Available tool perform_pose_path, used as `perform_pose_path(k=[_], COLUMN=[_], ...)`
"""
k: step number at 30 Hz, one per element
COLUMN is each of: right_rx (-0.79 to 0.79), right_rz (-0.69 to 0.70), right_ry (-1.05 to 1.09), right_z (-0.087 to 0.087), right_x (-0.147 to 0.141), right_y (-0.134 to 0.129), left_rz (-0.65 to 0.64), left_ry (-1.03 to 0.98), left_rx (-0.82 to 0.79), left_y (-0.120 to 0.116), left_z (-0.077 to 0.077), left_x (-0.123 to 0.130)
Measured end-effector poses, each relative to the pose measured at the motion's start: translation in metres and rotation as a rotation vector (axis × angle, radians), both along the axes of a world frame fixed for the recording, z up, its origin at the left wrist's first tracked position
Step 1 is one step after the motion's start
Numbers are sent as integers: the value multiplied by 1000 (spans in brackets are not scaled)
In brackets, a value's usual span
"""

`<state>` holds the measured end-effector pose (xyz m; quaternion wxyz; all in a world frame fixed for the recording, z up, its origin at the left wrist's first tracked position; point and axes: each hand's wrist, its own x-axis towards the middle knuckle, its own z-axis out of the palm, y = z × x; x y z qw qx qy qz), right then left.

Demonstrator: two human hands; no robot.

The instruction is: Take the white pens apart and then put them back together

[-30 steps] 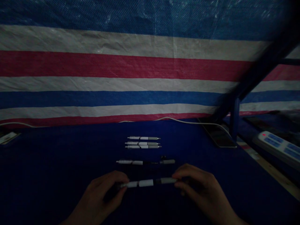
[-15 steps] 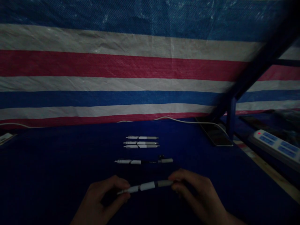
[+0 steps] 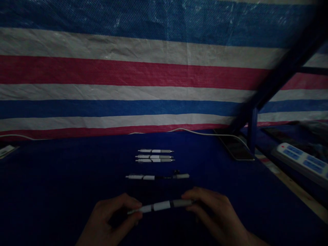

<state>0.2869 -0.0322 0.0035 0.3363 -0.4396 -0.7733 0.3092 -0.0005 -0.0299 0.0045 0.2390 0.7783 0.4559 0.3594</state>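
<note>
Head view, white pen (image 3: 161, 206) crosswise, tip left, held in both hands (image 3: 112, 214) (image 3: 216, 213)

Head cam on my rig looks fwd & down from the person's head, close over the left hand (image 3: 110, 218) and right hand (image 3: 216, 215), w/ table (image 3: 64, 177) and striped tarp (image 3: 128, 71) ahead.

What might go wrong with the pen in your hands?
The pen between the left hand and right hand might slip and roll across the dark blue cloth, maybe bumping the pen lying just ahead. Its thin tip might poke a finger. In this dim light, the small dark piece could get lost.
</note>
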Motion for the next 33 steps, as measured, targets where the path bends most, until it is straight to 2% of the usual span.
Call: perform_pose_path(k=[4,7,13,17,22,27,30,33], right_rx=[-23,-61,-140,-132,-168,-85,-75,-59], right_rz=[46,43,27,147,4,17,-25,28], right_ry=[-143,-133,-82,-98,-12,-42,-27,-49], right_z=[11,15,9,2,1,12,12,11], right_x=[-4,-4,-1,-1,-1,-3,-4,-5], right_y=[-2,-5,-2,1,-1,-4,-4,-3], left_rz=[-50,-52,-2,8,21,0,-7,-4], left_ry=[-28,-20,-4,13,5,-10,-13,-9], left_rx=[-5,-38,-27,-47,-41,-66,-72,-71], left_y=[-4,-6,-4,-3,-3,-4,-4,-5], left_z=[-2,-5,0,5,6,3,3,3], left_x=[0,-1,1,2,3,1,0,0])
